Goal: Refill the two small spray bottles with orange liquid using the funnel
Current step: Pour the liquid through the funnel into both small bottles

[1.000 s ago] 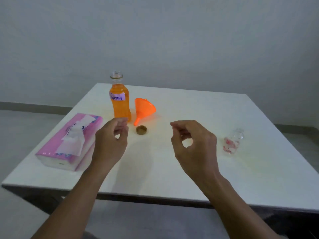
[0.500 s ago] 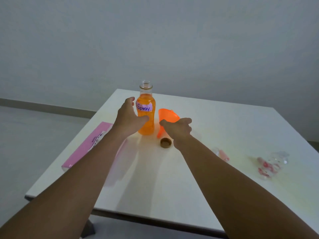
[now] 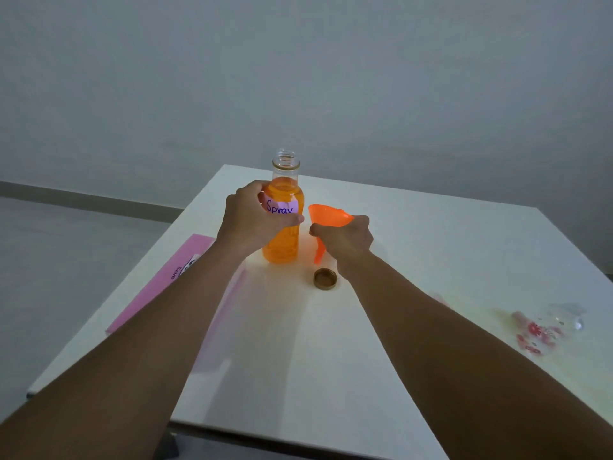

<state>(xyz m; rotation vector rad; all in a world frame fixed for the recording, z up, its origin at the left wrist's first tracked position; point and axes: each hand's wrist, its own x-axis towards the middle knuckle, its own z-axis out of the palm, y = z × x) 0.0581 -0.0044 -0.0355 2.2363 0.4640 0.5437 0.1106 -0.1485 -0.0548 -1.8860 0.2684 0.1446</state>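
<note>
Arms: two forearms, bare along their whole visible length — no sleeve edge in view.
Left hand (image 3: 248, 217): bare — no glove, ring or band on the parts that show.
Right hand (image 3: 345, 237): bare as well, seen from the back, knuckles rounded.
Wrists: plain, nothing strapped or tied round either.
Fingers (image 3: 292, 220): short and unadorned; nails too small and dim to tell apart.
Markings: none that show in the low light.
</note>
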